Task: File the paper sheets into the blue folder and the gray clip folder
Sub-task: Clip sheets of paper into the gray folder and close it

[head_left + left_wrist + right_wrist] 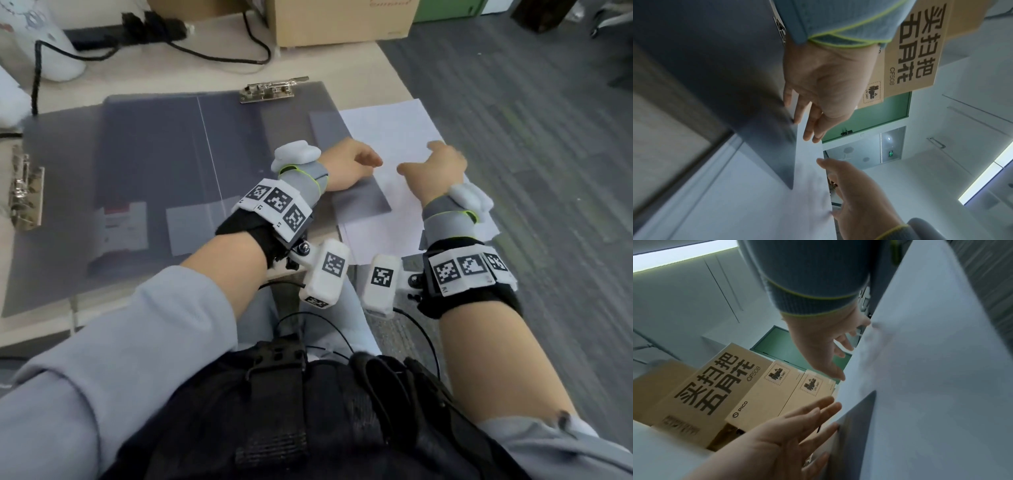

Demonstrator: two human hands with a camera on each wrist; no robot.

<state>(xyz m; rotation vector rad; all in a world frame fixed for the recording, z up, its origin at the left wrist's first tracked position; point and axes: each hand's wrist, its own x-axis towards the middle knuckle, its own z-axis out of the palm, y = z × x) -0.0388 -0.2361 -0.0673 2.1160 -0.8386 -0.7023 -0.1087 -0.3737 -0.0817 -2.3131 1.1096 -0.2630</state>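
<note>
**Both hands at the paper sheets beside the open gray folder**

The table (394, 65) carries everything, and most of it lies under the gray clip folder (154, 164), spread open and flat to the left of both hands. The folder's metal clip (269, 90) sits at its far edge, beyond the left hand (346, 166); a second metal clip (25, 193) sits at its far-left edge, well apart from either hand.

The paper sheets (383, 137) lie at the table's right corner, directly under and just ahead of the hands, with their right edge hanging past the table edge. A gray flap (356, 197) of the folder overlaps the sheets' left part, just below the left hand.

The left hand is relaxed and nearly flat, fingers (799, 112) straight and pointing along the line where the gray flap meets the white paper; the fingertips are at that edge and grip nothing. The right hand (435, 168) hovers over the sheets just right of the left hand, its fingers (838, 353) spread and loosely bent, thumb toward the other hand. It has hold of nothing, and whether its fingertips touch the paper cannot be told.

Cardboard boxes (342, 20) stand well beyond both hands, at the table's far end.
</note>
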